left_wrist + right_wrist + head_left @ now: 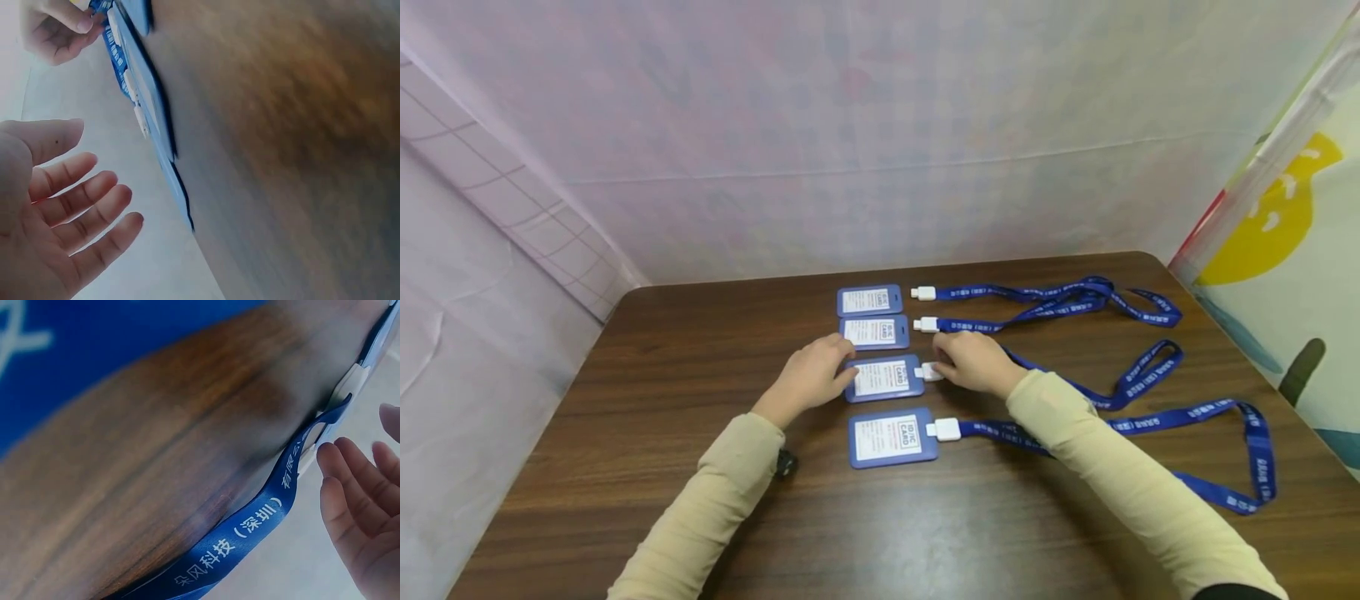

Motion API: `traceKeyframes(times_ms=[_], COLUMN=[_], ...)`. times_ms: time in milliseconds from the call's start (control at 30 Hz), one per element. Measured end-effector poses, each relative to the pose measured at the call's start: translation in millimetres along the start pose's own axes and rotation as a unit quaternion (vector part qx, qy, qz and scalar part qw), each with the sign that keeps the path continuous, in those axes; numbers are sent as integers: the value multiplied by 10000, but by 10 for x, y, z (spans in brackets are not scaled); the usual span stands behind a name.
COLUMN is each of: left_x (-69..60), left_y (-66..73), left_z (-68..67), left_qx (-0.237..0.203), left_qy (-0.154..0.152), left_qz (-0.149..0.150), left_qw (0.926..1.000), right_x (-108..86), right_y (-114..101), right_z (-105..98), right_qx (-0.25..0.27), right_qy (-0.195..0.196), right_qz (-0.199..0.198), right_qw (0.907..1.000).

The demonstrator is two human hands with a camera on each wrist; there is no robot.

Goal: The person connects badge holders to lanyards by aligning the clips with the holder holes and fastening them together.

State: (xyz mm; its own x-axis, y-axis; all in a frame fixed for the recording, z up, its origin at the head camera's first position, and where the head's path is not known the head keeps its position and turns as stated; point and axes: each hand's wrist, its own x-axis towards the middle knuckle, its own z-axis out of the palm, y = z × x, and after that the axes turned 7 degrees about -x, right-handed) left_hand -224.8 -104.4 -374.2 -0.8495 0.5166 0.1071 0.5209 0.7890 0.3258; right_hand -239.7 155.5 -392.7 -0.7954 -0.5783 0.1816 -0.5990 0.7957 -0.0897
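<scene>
On the brown table [700, 350], four blue card holders [895, 438] are lying in a line.
Nearest, one is showing white paper [874, 438], with a white clip [948, 429] and blue strap [992, 430] joined on. Next, a second clipped holder [884, 378] is lying between the hands. The left hand [808, 372] is hanging by its left end, fingers loose, holding nothing. The right hand [976, 360] is hovering at its clip [931, 372], thumb and fingers apart. Behind, two more holders [875, 332] are lying beside loose clips [927, 324].

free room nearside of cards [892, 437], lanyards [1262, 454] rightward, perhaps under right sleeve [1138, 475] too
</scene>
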Motion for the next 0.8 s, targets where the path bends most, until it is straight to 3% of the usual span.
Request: traceKeyframes(times_ms=[167,367,800], left_x=[-35,-68,-100], left_y=[-19,-18,-46], left_z=[-36,-55,-63], left_qx=[-169,-225,-231], left_qy=[146,260,424], left_qz=[-164,-160,-51], left_qw=[9996,9993,9988], right_x=[4,18,196], right_y=[-6,11,101], right_z=[-19,-38,-99], right_qx=[19,-32,125], right_qy=[28,70,-341], right_qz=[41,48,371], right_qw=[10000,10000,9987])
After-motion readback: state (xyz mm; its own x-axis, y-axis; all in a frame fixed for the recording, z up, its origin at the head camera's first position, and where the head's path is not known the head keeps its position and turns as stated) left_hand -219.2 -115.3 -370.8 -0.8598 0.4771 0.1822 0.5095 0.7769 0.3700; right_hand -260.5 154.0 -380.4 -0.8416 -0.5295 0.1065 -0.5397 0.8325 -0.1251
